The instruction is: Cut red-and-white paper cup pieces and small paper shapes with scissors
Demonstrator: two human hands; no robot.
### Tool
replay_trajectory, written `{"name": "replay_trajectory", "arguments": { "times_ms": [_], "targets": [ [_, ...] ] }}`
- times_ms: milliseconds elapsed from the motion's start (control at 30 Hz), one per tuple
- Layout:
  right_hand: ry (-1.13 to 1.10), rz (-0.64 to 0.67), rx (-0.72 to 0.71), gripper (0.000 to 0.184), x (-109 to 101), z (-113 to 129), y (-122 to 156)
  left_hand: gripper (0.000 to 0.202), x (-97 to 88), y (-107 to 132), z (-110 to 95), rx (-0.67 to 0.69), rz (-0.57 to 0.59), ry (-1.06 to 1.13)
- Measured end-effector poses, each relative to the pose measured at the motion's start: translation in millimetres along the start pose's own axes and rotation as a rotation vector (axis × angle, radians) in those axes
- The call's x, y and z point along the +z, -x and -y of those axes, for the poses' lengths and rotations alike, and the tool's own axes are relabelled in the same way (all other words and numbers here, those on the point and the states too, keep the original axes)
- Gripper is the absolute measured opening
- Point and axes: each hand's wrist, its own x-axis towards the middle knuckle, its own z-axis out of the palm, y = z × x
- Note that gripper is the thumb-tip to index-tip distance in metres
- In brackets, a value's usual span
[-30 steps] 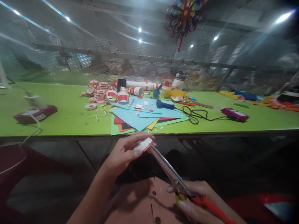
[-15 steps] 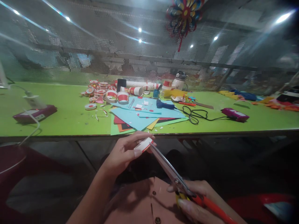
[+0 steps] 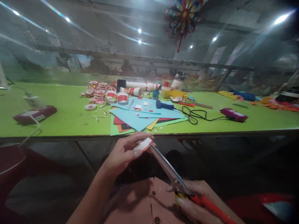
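Paper ring [image 3: 143, 144], likely light & flimsy, pinched by rim in left hand [image 3: 122, 153]; right hand [image 3: 198, 203], 5 o'clock, grips scissors [image 3: 166, 167].

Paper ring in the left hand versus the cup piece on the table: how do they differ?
The paper ring is pinched in the left hand, scissors blades against it; the cup piece stands untouched on the green table. The paper ring looks flatter, the cup piece taller. Both are red and white.

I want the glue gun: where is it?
Head view, mid-table: glue gun lies on blue paper, right of the cups, cord trailing right.
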Motion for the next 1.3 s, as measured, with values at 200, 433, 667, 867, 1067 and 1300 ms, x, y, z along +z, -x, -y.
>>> {"name": "replay_trajectory", "arguments": {
  "times_ms": [200, 433, 667, 867, 1067, 1300],
  "targets": [
    [0.094, -0.122, 0.021, 0.039, 0.8, -6.8, 11.7, 0.043, 0.5, 0.5, 1.9, -0.014, 0.013, 0.035],
    [0.108, 0.013, -0.031, 0.035, -1.5, -5.0, 5.0, 0.043, 2.3, 0.2, 3.0, -0.013, 0.009, 0.079],
    [0.153, -0.13, -0.072, 0.036, -0.3, -17.6, 15.0, 0.042, 2.8, 1.0, 3.4, -0.022, 0.004, 0.094],
    [0.134, -0.001, -0.06, 0.038, -11.1, -24.5, 3.4, 0.041, 4.1, 2.7, 3.7, -0.035, -0.003, 0.119],
    [0.163, -0.007, -0.084, 0.029, -6.9, -13.3, 2.1, 0.04, 5.1, 4.0, 3.9, -0.022, 0.013, 0.116],
    [0.222, -0.043, -0.11, 0.032, -9.0, -5.5, 7.1, 0.039, 0.3, 4.8, -2.1, -0.056, 0.046, 0.001]
  ]
}}
